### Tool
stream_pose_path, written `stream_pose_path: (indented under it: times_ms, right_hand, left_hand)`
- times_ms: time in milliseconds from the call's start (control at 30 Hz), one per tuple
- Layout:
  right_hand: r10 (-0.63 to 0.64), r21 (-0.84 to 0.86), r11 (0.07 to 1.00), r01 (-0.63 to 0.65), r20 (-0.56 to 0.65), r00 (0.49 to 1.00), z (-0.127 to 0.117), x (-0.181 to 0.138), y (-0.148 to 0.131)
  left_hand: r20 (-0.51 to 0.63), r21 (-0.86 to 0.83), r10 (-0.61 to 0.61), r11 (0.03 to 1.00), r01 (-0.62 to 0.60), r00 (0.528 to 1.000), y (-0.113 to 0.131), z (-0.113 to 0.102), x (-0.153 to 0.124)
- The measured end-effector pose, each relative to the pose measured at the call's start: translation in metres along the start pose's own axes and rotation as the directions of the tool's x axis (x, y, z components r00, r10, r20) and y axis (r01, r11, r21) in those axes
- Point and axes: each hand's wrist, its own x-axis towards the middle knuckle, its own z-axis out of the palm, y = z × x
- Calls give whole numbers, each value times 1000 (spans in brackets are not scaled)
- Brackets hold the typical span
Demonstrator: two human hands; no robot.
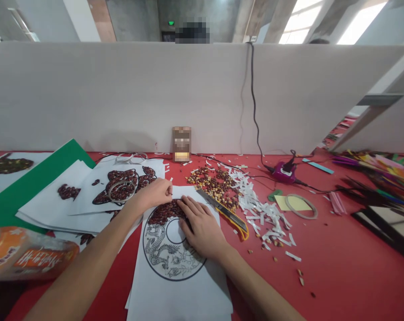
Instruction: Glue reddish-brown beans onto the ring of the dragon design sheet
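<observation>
A white sheet of paper lies in front of me, printed with a ring-shaped dragon drawing. Dark red beans cover the upper part of the ring. My left hand is closed at the sheet's upper left edge, fingers curled in; whatever they may hold is hidden. Flat over the ring's right side rests my right hand, fingers stretched out and fingertips at the beans. Just right of that hand is a yellow and black utility knife. Behind it spreads a pile of mixed beans and kernels.
Shredded white paper strips lie right of the knife. At left are a bean-covered picture with a tape ring, a green board and an orange-labelled package. A purple power adapter sits before the white partition.
</observation>
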Motion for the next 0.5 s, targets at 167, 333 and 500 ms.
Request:
stream_pose_path:
  times_ms: [167, 333, 500]
  right_hand:
    - [-3, -8, 1000, 3, -3, 1000, 0, 3, -1]
    - [-4, -24, 1000, 5, 9, 1000, 0, 5, -2]
    - [9, -35, 999, -8, 19, 1000, 0, 6, -3]
  left_hand:
    - [-81, -151, 4, 988, -16, 997, -9, -9, -54]
    - [-71, -103, -44, 994, 37, 996, -8, 8, -112]
    - [-94, -17, -14, 1000, 12, 995, -9, 26, -126]
